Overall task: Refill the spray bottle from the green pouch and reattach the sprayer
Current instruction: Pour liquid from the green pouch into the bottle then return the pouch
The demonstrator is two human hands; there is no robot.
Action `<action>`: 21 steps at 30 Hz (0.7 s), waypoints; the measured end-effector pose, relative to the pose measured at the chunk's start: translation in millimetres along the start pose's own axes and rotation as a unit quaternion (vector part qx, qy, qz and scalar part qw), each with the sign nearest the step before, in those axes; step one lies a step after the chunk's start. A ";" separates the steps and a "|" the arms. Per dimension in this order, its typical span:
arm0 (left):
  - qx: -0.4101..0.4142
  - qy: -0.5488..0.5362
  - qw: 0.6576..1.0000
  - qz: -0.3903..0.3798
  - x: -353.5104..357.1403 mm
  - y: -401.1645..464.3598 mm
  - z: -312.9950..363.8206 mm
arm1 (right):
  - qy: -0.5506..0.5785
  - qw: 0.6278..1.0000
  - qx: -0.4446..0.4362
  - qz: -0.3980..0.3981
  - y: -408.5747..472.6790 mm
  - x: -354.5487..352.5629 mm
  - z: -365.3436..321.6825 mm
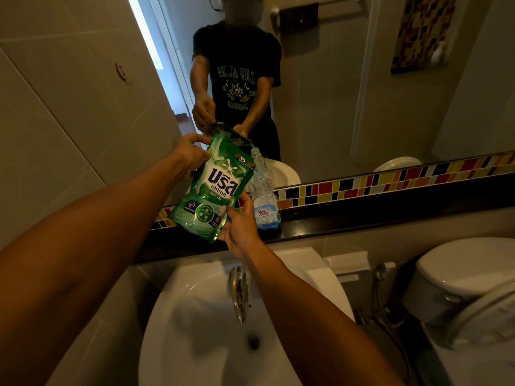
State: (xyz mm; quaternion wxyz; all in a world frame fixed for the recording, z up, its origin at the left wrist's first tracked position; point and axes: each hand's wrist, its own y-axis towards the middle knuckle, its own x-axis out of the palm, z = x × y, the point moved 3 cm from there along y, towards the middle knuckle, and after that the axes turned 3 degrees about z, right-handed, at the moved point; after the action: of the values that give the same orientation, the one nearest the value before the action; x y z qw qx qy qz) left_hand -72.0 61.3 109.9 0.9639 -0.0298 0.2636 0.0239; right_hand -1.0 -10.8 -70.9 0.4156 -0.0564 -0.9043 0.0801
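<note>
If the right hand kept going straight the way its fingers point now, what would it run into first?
The right hand already grips the green pouch at its lower corner, fingers pointing up and away. Past the pouch, the clear bottle on the dark ledge looks next in line, though depth is hard to judge.

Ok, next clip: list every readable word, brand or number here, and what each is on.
"King's Stella": clear bottle label.
"5": brown badge on the green pouch.
Large white Thai-script brand on the pouch; smaller print beneath is blurred.
Mirrored T-shirt lettering: reversed, not reliably readable.
</note>
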 end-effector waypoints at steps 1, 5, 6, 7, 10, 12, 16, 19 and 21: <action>0.003 0.003 1.000 0.000 -0.3 0.6 0.2 | 0.000 1.000 0.001 -0.003 -0.6 0.8 -0.5; 0.010 0.008 1.000 -0.002 -1.0 2.5 0.7 | 0.002 1.000 0.004 -0.004 -3.4 3.6 -1.7; 0.010 0.007 1.000 -0.002 -1.1 3.1 1.1 | 0.001 1.000 0.004 -0.003 -3.7 3.9 -2.3; 0.010 0.005 1.000 -0.003 -1.3 3.5 1.7 | 0.000 1.000 0.004 -0.002 -3.8 4.3 -2.7; 0.009 0.004 1.000 -0.006 -1.7 3.6 2.8 | -0.004 1.000 0.003 -0.002 -3.9 5.4 -3.8; 0.009 0.002 1.000 -0.006 -2.2 4.2 2.7 | -0.003 1.000 0.002 -0.003 -4.0 6.1 -4.1; 0.009 -0.001 1.000 -0.009 -3.1 6.6 2.8 | -0.005 1.000 -0.001 -0.004 -3.4 6.5 -4.7; 0.009 -0.001 1.000 -0.008 -3.2 8.2 2.0 | -0.003 1.000 -0.002 0.000 -3.7 6.7 -3.8; 0.011 0.005 1.000 -0.007 -3.0 9.5 1.7 | -0.001 1.000 -0.002 -0.001 -4.2 7.2 -3.4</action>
State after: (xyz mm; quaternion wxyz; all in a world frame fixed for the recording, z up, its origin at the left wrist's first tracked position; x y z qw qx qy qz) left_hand -74.3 70.8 112.5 0.9630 -0.0208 0.2684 0.0137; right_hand -3.2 -13.3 -62.6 0.4148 -0.0562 -0.9048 0.0782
